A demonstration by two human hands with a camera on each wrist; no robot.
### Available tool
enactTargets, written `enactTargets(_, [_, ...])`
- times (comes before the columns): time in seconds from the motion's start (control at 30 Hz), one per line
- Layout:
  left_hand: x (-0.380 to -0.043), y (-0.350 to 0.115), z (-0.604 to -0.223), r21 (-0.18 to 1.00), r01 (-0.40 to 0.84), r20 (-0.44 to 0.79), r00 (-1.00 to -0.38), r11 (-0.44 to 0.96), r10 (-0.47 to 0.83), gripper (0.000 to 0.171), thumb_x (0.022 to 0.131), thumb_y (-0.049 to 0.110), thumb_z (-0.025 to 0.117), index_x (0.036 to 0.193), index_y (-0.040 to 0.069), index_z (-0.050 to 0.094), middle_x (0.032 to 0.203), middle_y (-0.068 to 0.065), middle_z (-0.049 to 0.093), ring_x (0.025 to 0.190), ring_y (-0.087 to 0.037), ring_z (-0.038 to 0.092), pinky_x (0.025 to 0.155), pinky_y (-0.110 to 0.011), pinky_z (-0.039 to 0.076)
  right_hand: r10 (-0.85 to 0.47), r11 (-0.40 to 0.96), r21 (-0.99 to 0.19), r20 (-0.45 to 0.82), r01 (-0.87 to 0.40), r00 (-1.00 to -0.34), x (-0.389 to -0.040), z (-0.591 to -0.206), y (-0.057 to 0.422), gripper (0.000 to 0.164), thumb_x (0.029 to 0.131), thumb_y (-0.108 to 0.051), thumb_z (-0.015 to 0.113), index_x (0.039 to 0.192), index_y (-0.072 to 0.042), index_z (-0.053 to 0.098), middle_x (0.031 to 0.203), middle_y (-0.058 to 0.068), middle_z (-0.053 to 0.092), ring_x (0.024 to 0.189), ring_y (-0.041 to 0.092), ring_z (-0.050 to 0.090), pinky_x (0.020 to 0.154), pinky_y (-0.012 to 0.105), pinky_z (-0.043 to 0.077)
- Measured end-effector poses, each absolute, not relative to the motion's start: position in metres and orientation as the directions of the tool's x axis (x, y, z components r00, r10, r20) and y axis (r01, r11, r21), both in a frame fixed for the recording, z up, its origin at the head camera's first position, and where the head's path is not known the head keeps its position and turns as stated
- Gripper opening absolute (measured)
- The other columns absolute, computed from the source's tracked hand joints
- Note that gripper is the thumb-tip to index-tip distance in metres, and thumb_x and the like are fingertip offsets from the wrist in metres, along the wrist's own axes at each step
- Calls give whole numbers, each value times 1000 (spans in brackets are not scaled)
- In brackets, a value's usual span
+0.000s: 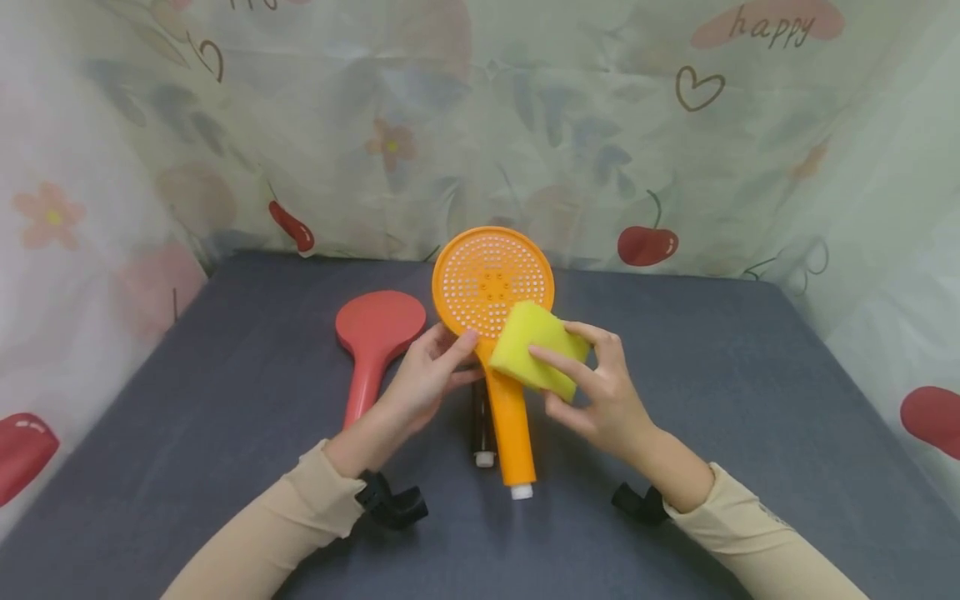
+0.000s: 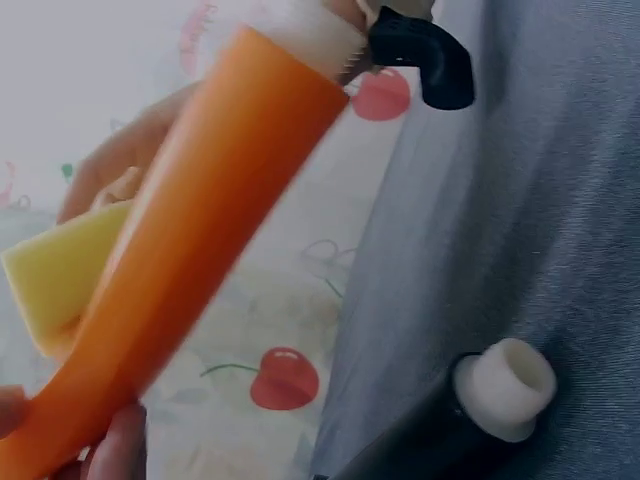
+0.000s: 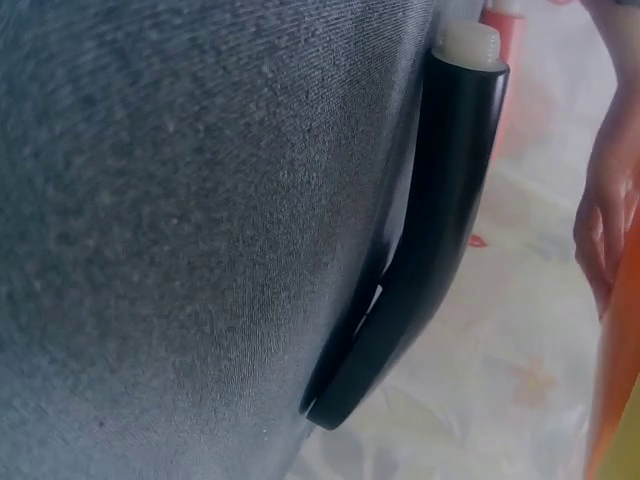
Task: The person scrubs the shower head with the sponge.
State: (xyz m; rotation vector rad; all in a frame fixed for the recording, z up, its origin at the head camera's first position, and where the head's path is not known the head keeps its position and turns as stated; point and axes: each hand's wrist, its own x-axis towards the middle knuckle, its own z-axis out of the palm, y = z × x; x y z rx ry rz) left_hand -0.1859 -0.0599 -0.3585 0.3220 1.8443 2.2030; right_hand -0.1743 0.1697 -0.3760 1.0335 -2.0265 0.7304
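Note:
An orange shower head (image 1: 512, 429) is held up over the table, its round face of pale nozzles toward the head camera and its handle slanting down to a white threaded end. My left hand (image 1: 427, 375) grips it at the neck, thumb on the front. A yellow sponge (image 1: 528, 343) is pinched in my right hand (image 1: 611, 400), fingers spread over its face and edge. The sponge overlaps the lower right of the nozzle face and the neck. In the left wrist view, the sponge (image 2: 70, 270) shows behind the orange handle (image 2: 215, 190).
Below the orange one, a black shower head (image 3: 450, 190) lies on the dark grey tablecloth (image 1: 712, 375), its head hidden in the head view. A red shower head (image 1: 381, 323) lies to the left, partly behind my left forearm. A patterned curtain (image 1: 525, 150) hangs around the table.

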Motion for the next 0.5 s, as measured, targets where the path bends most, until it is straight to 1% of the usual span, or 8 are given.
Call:
enactTargets(0.1, [-188,-62,-357,983,-56,-2,-955,-175,295,43,97,16,49,139,11,37,121,-8,55,94,-6,63,92,-37,52,-430,524,-165,796,-836,-426,-175,-376,169,36,92,-40,47,117,-18,62,120,28,44,108,39,41,79,47,36])
enactTargets(0.3, [-191,-63,-356,980,-87,-40,-966,-177,254,40,96,15,51,134,6,42,109,-2,59,89,-5,65,89,-33,53,-458,533,-175,763,-828,-456,-174,-376,167,37,92,-41,46,118,-19,61,120,26,46,107,38,42,79,48,38])
enactTargets(0.5, [-195,-63,-352,979,-92,-59,-982,-184,177,37,95,17,53,129,4,45,111,-7,59,88,-6,65,87,-30,54,-531,506,-157,719,-848,-450,-170,-377,164,39,92,-44,45,119,-20,60,119,23,48,107,34,43,79,45,42])
